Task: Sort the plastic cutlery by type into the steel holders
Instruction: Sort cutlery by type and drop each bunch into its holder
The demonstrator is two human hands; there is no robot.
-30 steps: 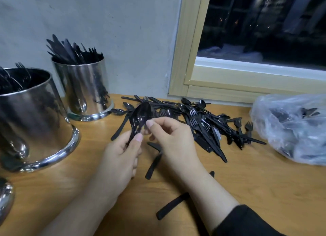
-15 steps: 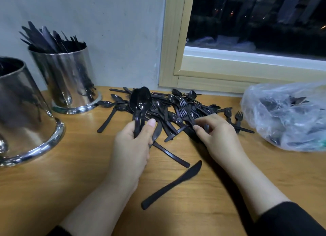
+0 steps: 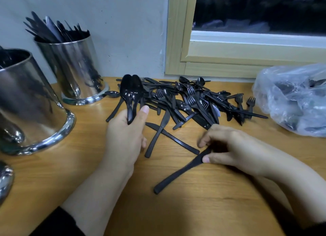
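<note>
On the wooden table (image 3: 53,174), the left hand (image 3: 125,137) grips spoons (image 3: 131,94) upright, bowls up; the right hand (image 3: 229,147) pinches a knife (image 3: 178,174), its long axis diagonal, handle toward the person.

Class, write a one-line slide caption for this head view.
Left hand holds black spoons while right hand pinches a knife beside the cutlery pile.

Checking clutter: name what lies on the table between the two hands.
In the head view, two crossed black knives lie on the wooden table between the left hand and right hand.
</note>
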